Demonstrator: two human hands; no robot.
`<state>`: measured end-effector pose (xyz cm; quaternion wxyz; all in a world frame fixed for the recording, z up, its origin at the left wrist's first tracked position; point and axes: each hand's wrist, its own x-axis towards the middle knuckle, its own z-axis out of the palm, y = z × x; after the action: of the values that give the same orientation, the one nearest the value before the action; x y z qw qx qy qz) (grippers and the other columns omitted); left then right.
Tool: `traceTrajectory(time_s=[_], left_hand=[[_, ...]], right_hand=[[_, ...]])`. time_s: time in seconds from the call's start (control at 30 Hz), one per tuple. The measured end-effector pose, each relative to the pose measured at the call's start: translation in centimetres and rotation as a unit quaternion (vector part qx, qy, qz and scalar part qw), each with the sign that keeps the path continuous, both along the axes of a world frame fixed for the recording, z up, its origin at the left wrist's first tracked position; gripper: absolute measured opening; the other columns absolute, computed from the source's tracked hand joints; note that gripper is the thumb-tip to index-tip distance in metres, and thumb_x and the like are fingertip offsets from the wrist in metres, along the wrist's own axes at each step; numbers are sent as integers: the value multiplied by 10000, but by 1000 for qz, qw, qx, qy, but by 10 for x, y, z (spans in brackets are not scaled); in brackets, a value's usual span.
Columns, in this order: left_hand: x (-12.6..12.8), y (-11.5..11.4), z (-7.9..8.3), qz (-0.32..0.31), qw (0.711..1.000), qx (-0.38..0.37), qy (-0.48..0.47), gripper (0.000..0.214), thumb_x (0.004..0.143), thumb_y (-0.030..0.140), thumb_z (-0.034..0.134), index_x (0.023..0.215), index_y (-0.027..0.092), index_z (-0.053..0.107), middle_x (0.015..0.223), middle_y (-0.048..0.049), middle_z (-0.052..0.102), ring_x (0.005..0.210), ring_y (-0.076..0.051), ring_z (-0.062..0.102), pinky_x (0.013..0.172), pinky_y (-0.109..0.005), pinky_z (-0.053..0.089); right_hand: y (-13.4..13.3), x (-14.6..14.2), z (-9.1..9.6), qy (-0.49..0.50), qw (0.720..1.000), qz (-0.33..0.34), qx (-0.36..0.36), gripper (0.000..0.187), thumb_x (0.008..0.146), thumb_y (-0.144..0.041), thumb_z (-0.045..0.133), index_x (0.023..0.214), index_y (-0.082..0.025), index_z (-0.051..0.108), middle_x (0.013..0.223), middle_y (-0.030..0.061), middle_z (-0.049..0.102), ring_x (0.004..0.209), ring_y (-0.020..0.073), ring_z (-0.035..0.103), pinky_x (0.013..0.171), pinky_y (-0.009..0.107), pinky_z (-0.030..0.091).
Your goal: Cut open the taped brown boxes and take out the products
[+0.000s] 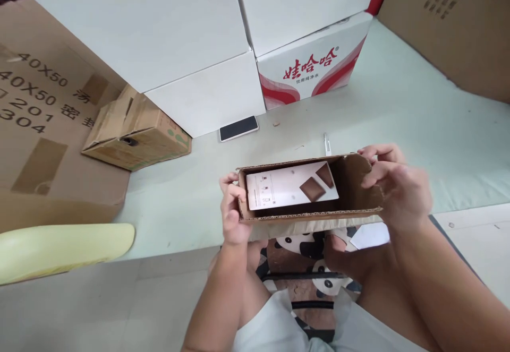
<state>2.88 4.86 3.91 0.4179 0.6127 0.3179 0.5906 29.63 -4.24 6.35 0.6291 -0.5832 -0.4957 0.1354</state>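
I hold a small open brown cardboard box (354, 182) in front of me, above my lap. My left hand (232, 211) grips its left end, fingers wrapped round the edge. My right hand (394, 185) is closed on the right end flap, thumb and fingers pinching the cardboard. Inside the box lies a white product package (287, 186) printed with brown squares, leaning against the far wall.
A black phone (238, 128) lies on the pale green floor mat (418, 123) near stacked white cartons (207, 94) and a red-and-white printed carton (314, 70). A small brown box (135, 134) sits at left by large flat cardboard. A small pale tool (326, 144) lies behind the box.
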Motion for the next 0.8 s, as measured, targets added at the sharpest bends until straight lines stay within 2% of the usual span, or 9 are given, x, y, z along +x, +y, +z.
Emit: traceTrajectory(time_s=[0.07, 0.13, 0.23, 0.33, 0.4, 0.5, 0.63, 0.73, 0.8], left_hand=[[3, 6, -3, 8, 1000, 2, 23, 585, 807, 766, 536, 676, 221, 371, 991, -66, 425, 1103, -307, 504, 864, -424, 484], [5, 11, -3, -3, 999, 13, 37, 539, 841, 715, 555, 675, 232, 380, 903, -56, 405, 1125, -308, 485, 885, -420, 462], [5, 13, -1, -40, 998, 37, 32, 486, 873, 662, 560, 679, 245, 404, 826, -51, 388, 1110, -307, 473, 837, -408, 448], [5, 10, 0, -56, 996, 65, 10, 427, 891, 603, 549, 688, 248, 425, 812, -60, 403, 1081, -311, 483, 747, -394, 450], [6, 7, 0, -56, 995, 86, -4, 349, 898, 503, 547, 694, 247, 427, 789, -58, 398, 1064, -310, 497, 735, -393, 463], [7, 1, 1, -42, 994, 102, -4, 239, 839, 338, 564, 691, 241, 402, 814, -60, 406, 1051, -306, 509, 748, -401, 487], [5, -6, 2, -32, 994, 99, 16, 195, 704, 219, 584, 691, 234, 390, 933, -75, 423, 1068, -294, 500, 780, -399, 490], [5, -11, 1, -18, 994, 103, 16, 164, 684, 210, 582, 715, 231, 422, 984, -79, 415, 1073, -285, 484, 792, -388, 479], [6, -13, -1, 7, 994, 104, 11, 137, 728, 231, 571, 726, 235, 434, 955, -73, 410, 1052, -281, 479, 781, -384, 472]], right_hand=[[-3, 5, 13, -31, 997, -23, -67, 463, 931, -489, 557, 534, -255, 608, 862, 91, 587, 999, 289, 632, 870, 475, 539], [-9, 9, 31, -127, 984, -62, -112, 355, 880, -417, 651, 561, -262, 659, 824, 75, 614, 906, 269, 644, 787, 442, 528], [-21, 6, 67, -264, 957, -66, -100, 185, 839, -375, 711, 687, -272, 737, 851, 51, 675, 754, 217, 638, 692, 394, 515], [-22, -13, 103, -314, 941, 86, -93, 134, 907, -328, 657, 838, -277, 760, 819, 23, 719, 684, 172, 657, 633, 319, 532], [-11, -31, 117, -345, 899, 212, -167, 226, 977, -298, 542, 967, -264, 765, 913, 31, 766, 747, 165, 705, 666, 295, 559], [18, -54, 118, -442, 803, 264, -300, 344, 932, -280, 562, 1235, -215, 714, 1240, 102, 742, 1045, 238, 732, 853, 353, 590], [46, -68, 105, -560, 678, 255, -403, 860, 746, -345, 791, 1538, -205, 484, 1434, 171, 631, 1298, 364, 623, 1021, 476, 544], [50, -71, 100, -624, 630, 220, -406, 895, 748, -304, 788, 1566, -193, 442, 1405, 198, 641, 1265, 388, 639, 1005, 502, 539], [47, -69, 102, -640, 629, 204, -392, 817, 770, -317, 752, 1528, -168, 488, 1337, 207, 676, 1170, 385, 686, 921, 484, 574]])
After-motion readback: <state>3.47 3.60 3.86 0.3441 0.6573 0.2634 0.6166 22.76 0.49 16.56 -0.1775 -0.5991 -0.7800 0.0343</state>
